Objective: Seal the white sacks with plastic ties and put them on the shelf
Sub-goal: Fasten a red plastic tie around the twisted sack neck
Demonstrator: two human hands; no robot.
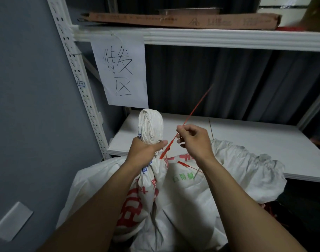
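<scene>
Your left hand [144,151] is gripping the twisted neck of a white woven sack with red print [137,211], its fingers [139,141] wrapping tight round the bunched fabric, which is sticking up above the fist. Your right hand [193,140] is pinching a thin red plastic tie [189,115] between thumb and fingertips; the tie's head is lying against the neck under your left thumb, its tail slanting up to the right. A second white sack [246,160] is slumping just beside, against the white shelf board [255,135].
</scene>
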